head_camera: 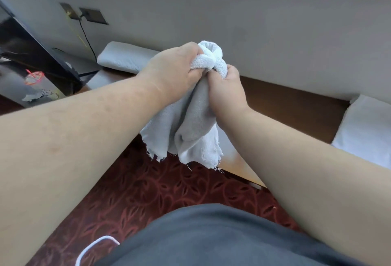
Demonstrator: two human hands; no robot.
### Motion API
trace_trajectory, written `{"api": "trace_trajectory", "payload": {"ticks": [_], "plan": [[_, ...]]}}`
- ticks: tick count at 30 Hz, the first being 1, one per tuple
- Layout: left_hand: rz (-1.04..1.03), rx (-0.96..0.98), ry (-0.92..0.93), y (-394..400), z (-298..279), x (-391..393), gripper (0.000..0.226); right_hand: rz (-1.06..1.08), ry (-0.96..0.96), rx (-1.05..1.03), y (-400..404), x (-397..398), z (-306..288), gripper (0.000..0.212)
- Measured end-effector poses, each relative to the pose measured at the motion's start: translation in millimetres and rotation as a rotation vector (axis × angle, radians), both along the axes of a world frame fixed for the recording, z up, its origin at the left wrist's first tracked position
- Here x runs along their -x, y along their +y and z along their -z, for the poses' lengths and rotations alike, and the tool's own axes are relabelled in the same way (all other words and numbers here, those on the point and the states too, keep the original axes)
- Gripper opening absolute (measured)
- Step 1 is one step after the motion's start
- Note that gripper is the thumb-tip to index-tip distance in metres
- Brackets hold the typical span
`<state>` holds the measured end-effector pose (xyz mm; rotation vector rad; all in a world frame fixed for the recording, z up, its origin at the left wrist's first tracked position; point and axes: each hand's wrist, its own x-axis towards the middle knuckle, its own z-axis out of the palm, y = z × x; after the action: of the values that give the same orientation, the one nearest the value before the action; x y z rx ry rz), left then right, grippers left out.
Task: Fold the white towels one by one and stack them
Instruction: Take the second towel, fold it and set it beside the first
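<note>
- Wall [232,12]: pale, runs across the whole top of your view, w/ a ledge above it.
- Carpet [135,189]: dark red w/ a leaf pattern, fills the floor below your arms.
- Your dark grey top [211,238] sits at the bottom edge, w/ a white cord [93,248] looping just left of it.
- Brown table [292,109]: runs along the wall's foot, behind & to the right of your hands.
- White towel pile [368,130]: lies flat on the table's right end, well apart from your hands.
- Towel in hand [190,126]: white, bunched, held up in the air over the table's near edge & the carpet; it touches neither. Top end sticks out above your fists, rest hangs down between your wrists, frayed hem w/ loose threads at the bottom.
- Folded towel [124,56]: lies at the back left, against the wall, apart from the one you hold.
- Left hand [175,69]: fingers curled tight round the towel's upper part, knuckles up.
- Right hand [226,88]: fingers curled round the towel just below & right of the left; the two fists touch.
- Dark wall plates [93,15] at upper left, w/ a black cable dropping from one.
- Plastic cup [33,78] w/ a red lid & straw, far left.
</note>
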<state>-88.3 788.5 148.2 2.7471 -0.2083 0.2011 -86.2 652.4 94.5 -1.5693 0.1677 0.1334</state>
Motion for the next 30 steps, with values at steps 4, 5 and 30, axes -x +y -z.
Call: {"api": "trace_trajectory", "payload": {"ticks": [4,5,30], "plan": [[-0.061,-0.118,0.039,30.5,15.0,-30.9,0.027,-0.096,0.013,0.12,8.0,-36.2,18.3,0.008],[-0.083,-0.141,0.048,37.4,22.1,-38.2,0.025,-0.127,0.026,0.163,6.4,-46.0,22.8,0.007],[0.437,-0.104,0.444,-9.9,223.7,-161.2,0.095,0.416,0.558,-0.444,-37.3,-140.3,133.9,0.054]]}}
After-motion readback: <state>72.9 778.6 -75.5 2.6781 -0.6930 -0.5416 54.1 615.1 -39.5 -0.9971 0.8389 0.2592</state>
